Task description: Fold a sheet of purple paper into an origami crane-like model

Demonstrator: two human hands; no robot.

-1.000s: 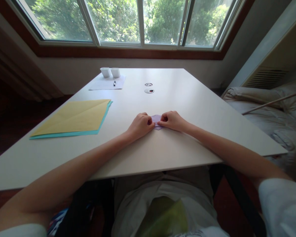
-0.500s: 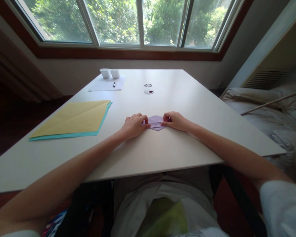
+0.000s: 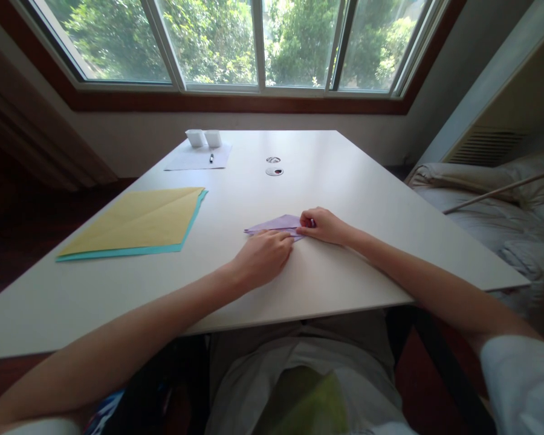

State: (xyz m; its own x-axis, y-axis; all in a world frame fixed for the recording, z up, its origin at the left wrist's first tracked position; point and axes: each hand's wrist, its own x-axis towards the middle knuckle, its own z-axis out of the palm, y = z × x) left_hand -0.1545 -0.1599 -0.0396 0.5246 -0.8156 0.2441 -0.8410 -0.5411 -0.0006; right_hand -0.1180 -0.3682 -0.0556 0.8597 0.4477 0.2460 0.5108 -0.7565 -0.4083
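Note:
A folded piece of lilac paper [image 3: 278,223] lies on the white table in front of me, its pointed left end free. Across its near side rests my left hand [image 3: 263,258], palm down, with the fingers laid flat on the paper and covering part of it. At the paper's right end, my right hand [image 3: 325,226] pinches the edge between thumb and curled fingers, hiding that corner.
To the left lie a large yellow sheet [image 3: 136,219] and a turquoise sheet [image 3: 131,252] beneath it. Farther back, a white sheet [image 3: 181,162] carries a pen [image 3: 211,158] and two small white containers [image 3: 213,139]. Two round table inserts [image 3: 274,171] sit mid-table.
My left hand has let go of the paper's left end and moved right and nearer me, onto its near side. The right hand keeps its pinch in about the same place.

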